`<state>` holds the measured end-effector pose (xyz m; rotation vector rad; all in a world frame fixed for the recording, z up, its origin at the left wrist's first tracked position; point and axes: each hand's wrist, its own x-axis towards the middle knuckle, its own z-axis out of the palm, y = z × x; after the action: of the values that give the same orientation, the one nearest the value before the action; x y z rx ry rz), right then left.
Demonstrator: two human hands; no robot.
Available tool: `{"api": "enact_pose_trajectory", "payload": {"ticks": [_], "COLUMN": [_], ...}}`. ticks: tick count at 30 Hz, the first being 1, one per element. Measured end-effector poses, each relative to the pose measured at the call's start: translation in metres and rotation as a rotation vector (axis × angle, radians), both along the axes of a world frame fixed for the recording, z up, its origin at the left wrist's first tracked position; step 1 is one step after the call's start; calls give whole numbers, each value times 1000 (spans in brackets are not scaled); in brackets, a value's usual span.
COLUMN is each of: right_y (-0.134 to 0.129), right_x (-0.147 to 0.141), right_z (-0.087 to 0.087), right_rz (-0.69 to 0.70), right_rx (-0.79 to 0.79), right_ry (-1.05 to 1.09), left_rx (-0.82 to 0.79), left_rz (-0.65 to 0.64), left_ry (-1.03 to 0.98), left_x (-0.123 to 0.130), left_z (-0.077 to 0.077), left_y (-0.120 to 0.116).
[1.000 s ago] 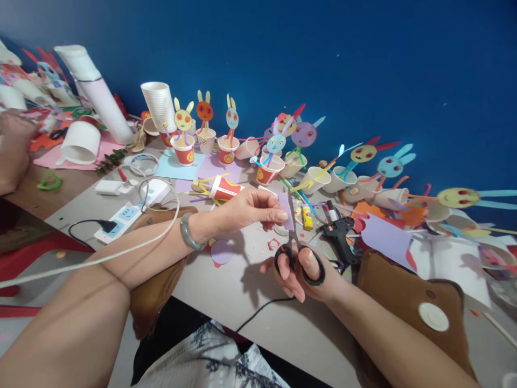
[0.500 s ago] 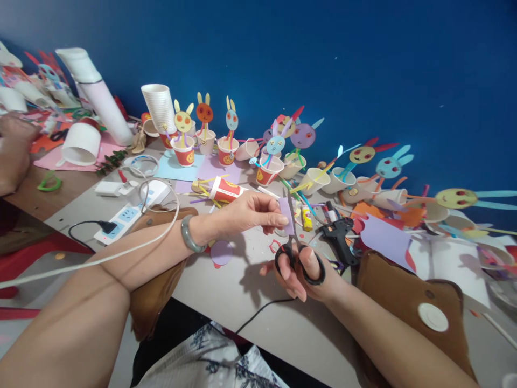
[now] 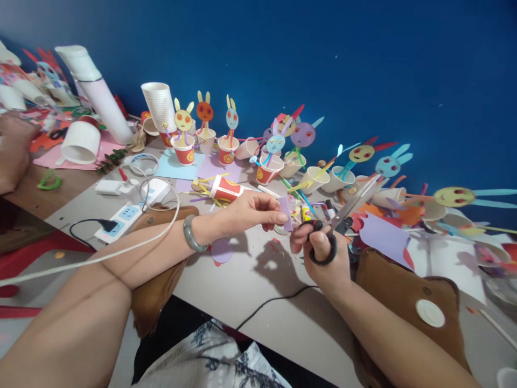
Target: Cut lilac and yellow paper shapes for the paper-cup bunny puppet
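Note:
Pinched between the thumb and fingers of my left hand [image 3: 264, 210] is a small strip of purple paper [image 3: 286, 213]. My right hand [image 3: 327, 253] has its fingers through the black handles of a pair of scissors [image 3: 353, 202]. Their blades point up and to the right, apart from the paper. Below my left hand a purple paper disc [image 3: 222, 250] lies on the table. Small red paper scraps [image 3: 276, 246] are scattered near it. A glue gun [image 3: 343, 225] lies partly hidden behind the scissors and my right hand.
Paper cups with rabbit figures [image 3: 269, 170] line the blue wall. A white cable crosses my left forearm from the power strip [image 3: 133, 213]. Brown cushions [image 3: 407, 302] lie under both forearms. A thermos [image 3: 97, 91] leans at the left, near another person's hand [image 3: 16, 140].
The scissors have moved right, away from the purple strip, and turned so the blades tilt to the right. My left hand stays nearly still with the strip.

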<state>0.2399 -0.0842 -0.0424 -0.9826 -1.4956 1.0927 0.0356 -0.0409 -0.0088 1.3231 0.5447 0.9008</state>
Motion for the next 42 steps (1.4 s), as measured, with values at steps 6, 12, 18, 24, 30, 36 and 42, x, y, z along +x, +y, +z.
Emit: {"api": "enact_pose_trajectory", "payload": {"ticks": [6,12,18,24,30,36,42], "right_y": [9,3,2,3,5,7,6], "right_x": [-3,-9,-8,-6,-7,-11,-11], "right_z": [4,6,-2,-7,-8,-6,-8], "right_rz": [-47,-2,4,26,17,-3,0], "right_rx": [-49,-178,-197,-191,-220,-262,-235], "right_ry": [-30,-35,-58,-85,-57,66,31], "left_rx": [24,85,36,-25,-69,-212,-140], "left_rz": [22,49,53,113,239,213,9], "left_ry": [110,209,222,156,54,59,207], "left_x": [4,4,4,3,3,4,5], "left_z": [-6,0,2,0,-3,-3,-1], "left_y": [1,-4,-6,-4,1,2,-4]}}
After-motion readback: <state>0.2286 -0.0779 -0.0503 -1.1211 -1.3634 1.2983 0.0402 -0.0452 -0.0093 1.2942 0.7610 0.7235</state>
